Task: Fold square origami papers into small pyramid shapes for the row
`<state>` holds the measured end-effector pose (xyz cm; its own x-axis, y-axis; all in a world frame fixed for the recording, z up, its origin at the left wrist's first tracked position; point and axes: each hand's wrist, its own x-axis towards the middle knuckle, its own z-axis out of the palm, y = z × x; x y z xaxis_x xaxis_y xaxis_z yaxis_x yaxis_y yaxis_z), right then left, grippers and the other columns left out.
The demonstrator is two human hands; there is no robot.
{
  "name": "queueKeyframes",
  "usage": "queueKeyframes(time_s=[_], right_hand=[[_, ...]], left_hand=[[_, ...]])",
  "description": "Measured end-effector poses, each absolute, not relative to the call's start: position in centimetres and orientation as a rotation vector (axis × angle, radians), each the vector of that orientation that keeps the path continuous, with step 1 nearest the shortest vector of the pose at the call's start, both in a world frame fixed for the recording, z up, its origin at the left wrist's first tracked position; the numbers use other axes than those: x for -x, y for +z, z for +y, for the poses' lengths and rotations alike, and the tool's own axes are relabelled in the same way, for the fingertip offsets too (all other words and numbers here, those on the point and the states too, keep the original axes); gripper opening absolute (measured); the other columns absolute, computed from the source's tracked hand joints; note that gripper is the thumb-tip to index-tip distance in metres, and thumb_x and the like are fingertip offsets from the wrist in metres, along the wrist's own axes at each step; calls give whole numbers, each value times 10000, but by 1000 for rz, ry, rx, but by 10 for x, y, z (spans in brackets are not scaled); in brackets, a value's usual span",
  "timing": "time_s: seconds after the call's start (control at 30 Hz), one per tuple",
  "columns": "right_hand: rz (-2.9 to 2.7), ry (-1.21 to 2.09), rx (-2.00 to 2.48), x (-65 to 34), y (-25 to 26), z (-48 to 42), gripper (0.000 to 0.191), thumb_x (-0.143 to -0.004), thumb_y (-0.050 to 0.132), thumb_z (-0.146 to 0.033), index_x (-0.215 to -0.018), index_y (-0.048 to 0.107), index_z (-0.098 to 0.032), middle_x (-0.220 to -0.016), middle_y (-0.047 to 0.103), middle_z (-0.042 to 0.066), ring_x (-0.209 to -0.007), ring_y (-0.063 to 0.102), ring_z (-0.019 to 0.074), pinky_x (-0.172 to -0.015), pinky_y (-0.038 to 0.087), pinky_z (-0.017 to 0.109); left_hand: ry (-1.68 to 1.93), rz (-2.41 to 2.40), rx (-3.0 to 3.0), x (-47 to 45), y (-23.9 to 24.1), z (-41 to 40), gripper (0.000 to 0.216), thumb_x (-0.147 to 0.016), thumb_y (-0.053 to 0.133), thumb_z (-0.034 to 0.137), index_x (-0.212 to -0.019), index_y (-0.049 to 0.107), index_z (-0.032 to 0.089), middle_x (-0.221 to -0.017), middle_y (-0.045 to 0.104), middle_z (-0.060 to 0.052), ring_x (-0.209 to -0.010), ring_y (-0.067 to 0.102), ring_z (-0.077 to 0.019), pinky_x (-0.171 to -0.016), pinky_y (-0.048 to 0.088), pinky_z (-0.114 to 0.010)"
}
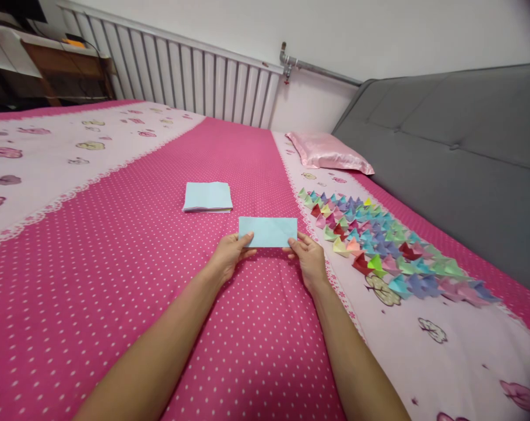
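A light blue sheet of paper (268, 232), a wide rectangle in shape, is held up above the bed between my two hands. My left hand (230, 254) pinches its lower left corner, thumb in front and fingers behind. At the lower right corner, my right hand (307, 256) grips it the same way. Beyond my left hand lies a stack of paper (207, 196) with a light blue sheet on top and other colours at its edge. To the right, several rows of small folded paper boats (370, 234) in many colours stand on the bedspread.
The bed has a pink dotted bedspread (128, 257) with pale printed bands. A pink satin pillow (328, 153) lies by the grey padded headboard (457, 128). A white radiator (181, 70) runs along the wall. At the far left stands a wooden desk (67, 67).
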<state>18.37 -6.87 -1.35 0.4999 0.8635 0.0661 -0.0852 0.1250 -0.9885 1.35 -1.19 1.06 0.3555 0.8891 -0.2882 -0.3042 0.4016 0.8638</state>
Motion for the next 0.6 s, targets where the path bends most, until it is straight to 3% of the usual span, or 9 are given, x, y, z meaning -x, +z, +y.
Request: queueKeyframes(time_s=[0.1,0.6], right_hand=[[-770,838,1252,-186,-16,-67,324,-637,694,-393,-853,632,-160,-790,704,42,-608,659,153,-455,464,205],[-720,959,1217,-187,-13,-70,239,-616,701,-345,-771,626,-179,-768,691,16,-559,645,125,-407,416,173]], left_hand=[[909,867,-786,-13,9,-10,137,-773,599,227,-805,666,112,-850,695,-76,-690,630,-107,-583,535,-162],[997,830,-756,-11,10,-7,132,-769,591,260,-806,645,145,-794,690,-40,-645,609,-97,-587,496,-182]])
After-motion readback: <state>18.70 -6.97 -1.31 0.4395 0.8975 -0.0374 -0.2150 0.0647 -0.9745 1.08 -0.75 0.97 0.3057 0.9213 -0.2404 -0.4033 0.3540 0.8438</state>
